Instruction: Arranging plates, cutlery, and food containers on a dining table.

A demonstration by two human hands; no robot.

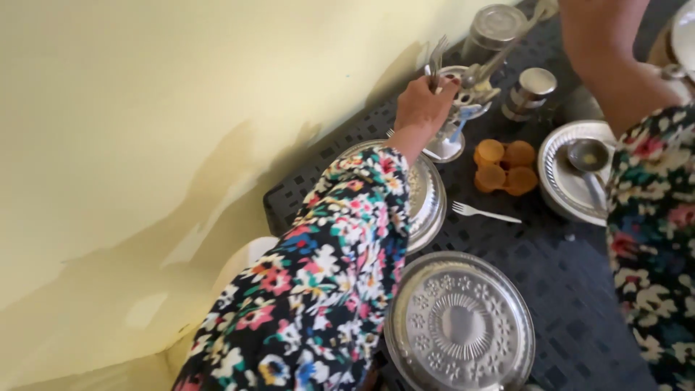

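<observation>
From up here I look down on a dark perforated surface (550, 275) set against a pale yellow wall (145, 108). My left hand (422, 103), in a flowered sleeve (326, 275), is reached out to the far side, its fingers (443, 85) clenched around the handles of some forks (437, 54) that stand upright in a small metal cutlery stand (463, 98). The stand sits near the wall, with a round base below it that touches the rim of an embossed steel plate (427, 199) partly hidden under my forearm.

My right hand (594, 29) is raised at the top edge of the view, above the far things; the hand is cut off by the frame, so I cannot tell whether its fingers grip anything. A long metal handle runs slantwise just beside it towards the stand.

Beyond the stand are a tall steel tin (492, 29) and a smaller lidded steel pot (530, 90). Four small orange cups (505, 166) cluster just right of the stand. A white plastic fork (483, 212) lies flat near them. To the right is another steel plate (561, 181) with a ladle (588, 159) resting in it. Nearest me lies a large plate with a flower pattern (460, 322).
</observation>
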